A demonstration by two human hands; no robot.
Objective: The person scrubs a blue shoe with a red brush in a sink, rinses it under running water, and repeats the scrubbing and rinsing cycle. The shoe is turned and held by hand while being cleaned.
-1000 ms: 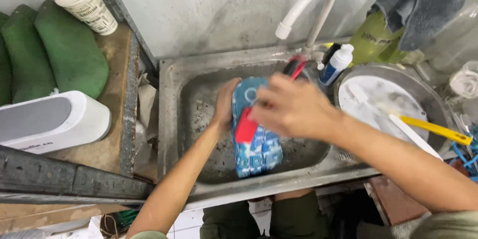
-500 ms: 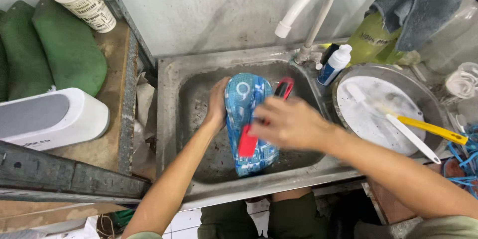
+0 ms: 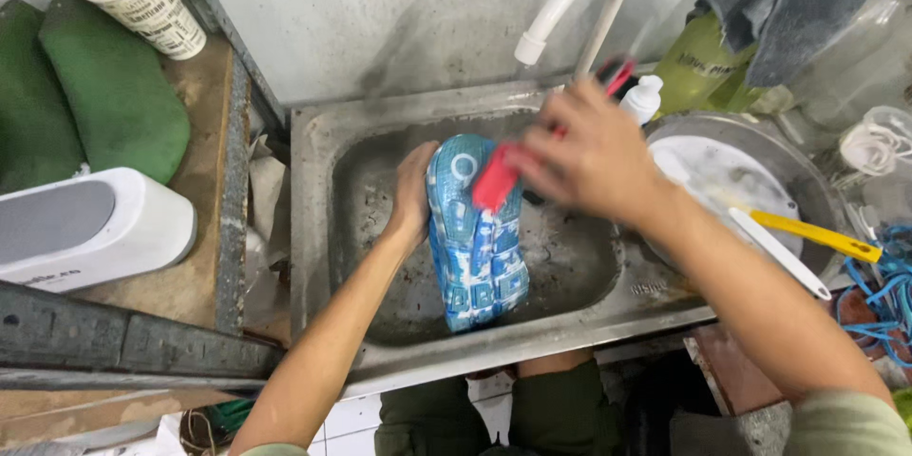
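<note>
shoe: blue and white shoe point(image 3: 475, 233), sole up, inside the sink point(image 3: 313, 228), roughly at the basin's middle
long axis: runs from the sink's back wall toward its front rim, toe end near the front, tilted a little to the person's right
left hand: left hand point(image 3: 413, 195) clasps the shoe's left edge near its back end, fingers curled around the side, steadying it over the basin
right hand: right hand point(image 3: 589, 157) closed around a red brush point(image 3: 496, 179), just behind the sink's middle, under the tap point(image 3: 570, 9); blurred by motion, so the exact finger hold is hard to read
brush on shoe: brush head seems to touch the sole at the end nearer the sink's back wall
nearer hand: both are on it; the left holds, the right works from the shoe's right side
change: half a second ago the brush lay lower on the sole, toward the sink's front; now it is up at the back end, and the right hand has moved toward the tap with it; the shoe and left hand have barely shifted
</note>
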